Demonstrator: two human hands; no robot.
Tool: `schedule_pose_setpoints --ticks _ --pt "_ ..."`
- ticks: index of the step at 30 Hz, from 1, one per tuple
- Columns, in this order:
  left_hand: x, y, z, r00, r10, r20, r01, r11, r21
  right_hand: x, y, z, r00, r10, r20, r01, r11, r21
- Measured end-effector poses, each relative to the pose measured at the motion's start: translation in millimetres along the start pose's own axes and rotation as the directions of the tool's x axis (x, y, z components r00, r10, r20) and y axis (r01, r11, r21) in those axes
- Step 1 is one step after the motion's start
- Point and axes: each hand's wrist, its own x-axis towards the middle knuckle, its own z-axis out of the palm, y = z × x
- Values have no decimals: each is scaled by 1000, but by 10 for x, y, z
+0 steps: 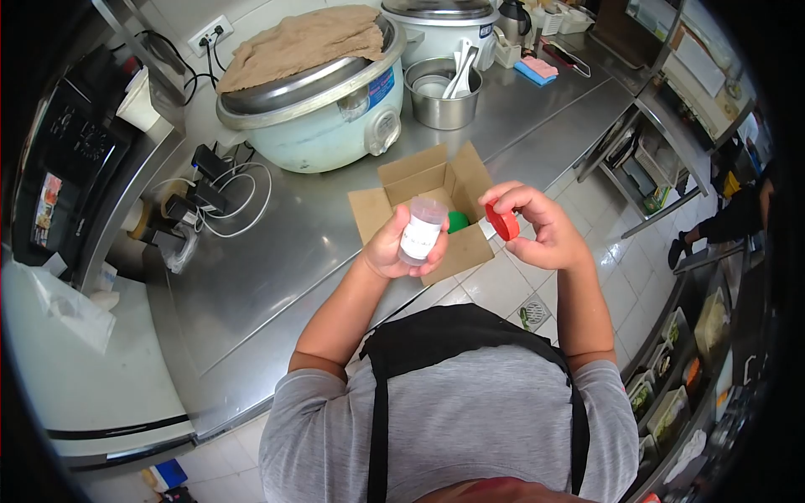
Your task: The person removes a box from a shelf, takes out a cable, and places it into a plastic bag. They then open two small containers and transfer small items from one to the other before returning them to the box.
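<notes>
One hand, the left (387,250), is curled around a small clear jar (423,228) with a white label, held over an open cardboard box (366,215). The right hand (549,235) pinches a red lid (503,220) between thumb and fingers, apart from the jar. Something green (457,222) shows inside the box. Beyond, on a steel counter (277,268), stand a cloth-topped rice cooker (323,138) and a metal pot (444,114) holding white spoons (459,74).

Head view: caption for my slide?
Left hand holding white-labelled translucent jar, right hand round red lid, near open brown cardboard box.
</notes>
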Motion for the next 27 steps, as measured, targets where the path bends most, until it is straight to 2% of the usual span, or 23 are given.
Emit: schedule_pose_setpoints --ticks 1,3,5,6,12,18,27 --pt "5 -4 36 994 82 -65 -69 981 179 -11 3 -5 1000 8 -7 -8 1000 2" --pt "25 -8 149 952 270 -144 -158 836 525 -40 11 -6 1000 -5 -7 5 1000 17" --pt "57 83 256 911 408 55 -245 431 868 -62 27 -8 1000 -22 -4 22 1000 21" --pt "59 123 311 886 430 172 -268 173 948 -73 36 -8 999 -32 -1 32 999 19" --pt "31 227 585 890 421 171 -187 -5 982 -141 63 7 1000 -3 -19 3 999 52" --pt "53 222 604 888 433 154 -160 -23 987 -180 82 20 999 21 -28 -19 998 67" --pt "78 197 590 888 446 111 -143 37 989 -216 107 40 995 76 -58 -71 995 77"
